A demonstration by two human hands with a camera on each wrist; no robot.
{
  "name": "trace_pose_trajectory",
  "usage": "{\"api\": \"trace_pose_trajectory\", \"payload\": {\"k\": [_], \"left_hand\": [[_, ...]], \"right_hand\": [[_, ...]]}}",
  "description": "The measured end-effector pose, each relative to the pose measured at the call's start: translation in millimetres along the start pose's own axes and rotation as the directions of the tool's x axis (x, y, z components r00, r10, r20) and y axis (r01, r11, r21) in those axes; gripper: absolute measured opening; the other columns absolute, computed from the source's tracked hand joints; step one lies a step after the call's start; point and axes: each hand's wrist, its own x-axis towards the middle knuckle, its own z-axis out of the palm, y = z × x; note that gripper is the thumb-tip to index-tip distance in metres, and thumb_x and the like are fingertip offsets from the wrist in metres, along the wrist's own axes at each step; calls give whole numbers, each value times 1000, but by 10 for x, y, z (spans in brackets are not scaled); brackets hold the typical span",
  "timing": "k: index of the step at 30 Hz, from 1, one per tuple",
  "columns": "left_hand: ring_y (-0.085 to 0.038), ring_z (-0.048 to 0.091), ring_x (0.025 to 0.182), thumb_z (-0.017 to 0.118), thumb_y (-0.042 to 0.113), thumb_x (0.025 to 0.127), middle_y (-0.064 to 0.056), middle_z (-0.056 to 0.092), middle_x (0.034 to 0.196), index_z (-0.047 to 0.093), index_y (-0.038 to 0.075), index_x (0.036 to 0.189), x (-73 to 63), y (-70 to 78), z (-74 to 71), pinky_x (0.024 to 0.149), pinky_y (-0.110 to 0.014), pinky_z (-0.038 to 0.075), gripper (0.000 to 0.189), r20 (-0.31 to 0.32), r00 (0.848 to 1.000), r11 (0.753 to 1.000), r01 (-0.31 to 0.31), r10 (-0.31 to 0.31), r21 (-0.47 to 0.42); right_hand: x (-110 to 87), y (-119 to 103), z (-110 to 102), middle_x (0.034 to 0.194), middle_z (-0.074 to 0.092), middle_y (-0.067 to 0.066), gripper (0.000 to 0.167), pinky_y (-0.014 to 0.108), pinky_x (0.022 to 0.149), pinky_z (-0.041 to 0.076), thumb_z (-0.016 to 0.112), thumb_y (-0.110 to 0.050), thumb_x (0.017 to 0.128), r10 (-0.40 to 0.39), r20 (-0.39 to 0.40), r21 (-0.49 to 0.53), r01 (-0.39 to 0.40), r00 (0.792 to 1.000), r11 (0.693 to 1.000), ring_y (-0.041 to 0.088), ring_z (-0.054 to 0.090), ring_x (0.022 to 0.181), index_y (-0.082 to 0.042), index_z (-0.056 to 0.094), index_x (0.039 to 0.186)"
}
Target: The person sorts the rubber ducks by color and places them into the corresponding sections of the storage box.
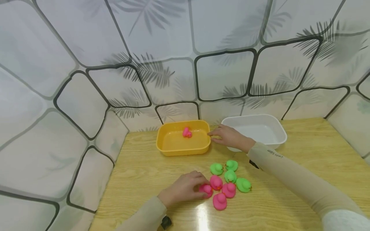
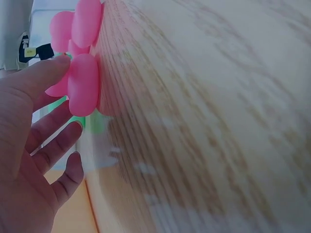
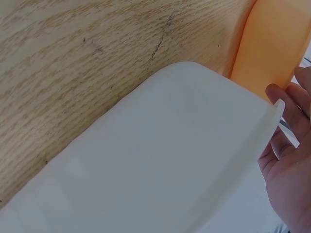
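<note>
My left hand (image 1: 188, 188) is low over the table with its thumb and fingers around a pink toy duck (image 1: 207, 190). In the left wrist view, the thumb and forefinger are at either side of this duck (image 2: 83, 85), while the other fingers are loosely bent. More pink ducks (image 1: 229, 190) and several green ducks (image 1: 244, 185) cluster beside it. My right hand (image 1: 229, 136) reaches over the near-left part of a white tub (image 1: 282, 134). Its extended fingertips are right at the rim of an orange tub (image 1: 164, 153), and it holds nothing.
Inside the orange tub lies a small pink duck (image 1: 187, 132). Both tubs stand side by side at the back of the wooden table (image 1: 138, 179), close to a patterned wall (image 1: 173, 80). Another wall (image 1: 95, 166) borders the table's left side.
</note>
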Motion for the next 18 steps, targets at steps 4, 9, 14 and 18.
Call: {"api": "trace_pose_trajectory", "payload": {"k": [4,9,14,18], "left_hand": [[-4,59,104,73,39,98,7,69,115,74,22,123,-7,-4,-12,90,-16,48,31,-11,1000,1000,-16,16,7],[-4,59,106,72,41,99,9,69,115,75,23,122,-18,-7,-66,91,-17,49,30,-14,1000,1000,-14,14,2],[-5,61,108,70,41,100,9,70,116,75,21,122,-33,-24,-151,94,-20,50,30,-2,1000,1000,0,0,26],[-8,63,109,71,39,99,6,71,116,75,19,122,-58,-67,-247,96,-23,51,30,-8,1000,998,0,0,69]], "right_hand": [[8,-2,-2,123,74,11,34,53,104,50,69,-22,102,3,1,-6,-3,1000,1000,34,65,114,-3,72,130],[21,12,7,123,75,11,34,52,104,50,69,-21,101,4,0,-14,-4,1000,1000,34,66,113,-3,72,130],[22,19,18,123,75,10,34,52,102,50,70,-20,101,-5,0,-5,5,1000,1000,33,66,112,-2,72,130],[25,30,35,124,75,10,35,52,104,49,69,-22,101,-6,7,-3,6,1000,1000,32,66,113,-3,72,130]]}}
